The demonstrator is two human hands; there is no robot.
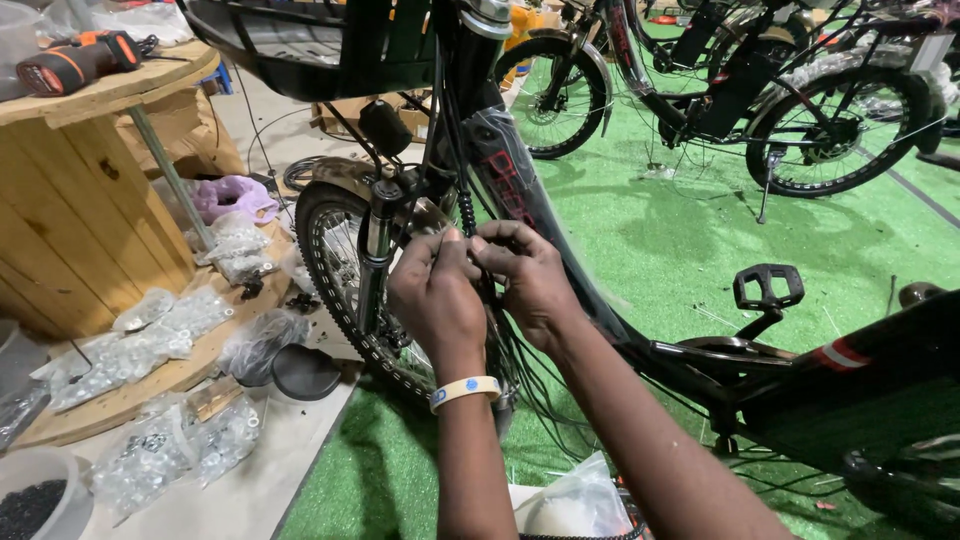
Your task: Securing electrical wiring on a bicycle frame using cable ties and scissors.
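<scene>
Head view: both hands meet at the black cables [468, 215] running down beside the front fork [378, 262] of a black bicycle [560, 270]. Left hand [437, 295] is curled narrow, fingertips pinched on a thin cable near the fork; a pale wristband [466, 389] sits on that wrist. Right hand [527, 278] is also curled tight, fingers wrapped round the cable bundle, touching the left hand's fingers. Exactly what small part is pinched, cannot tell. Front wheel [345, 290] is just behind and below the hands, its tyre edge close to the wooden spool base [150, 385]. Little free room left of the hands: fork, wheel and spool crowd in. Right of the hands, open green turf [690, 240] up to one black pedal [768, 285]. One large wooden cable spool as tabletop [110, 95], one orange-black drill [75, 62] near its rim. About six clear bags of small hardware [165, 320] lie on the spool's lower flange and the floor. One purple object [232, 196] behind the bags. One tub of dark screws [35, 500] at the bottom left corner. Two more bicycles [760, 90] are parked at the far side, well apart from the hands.
</scene>
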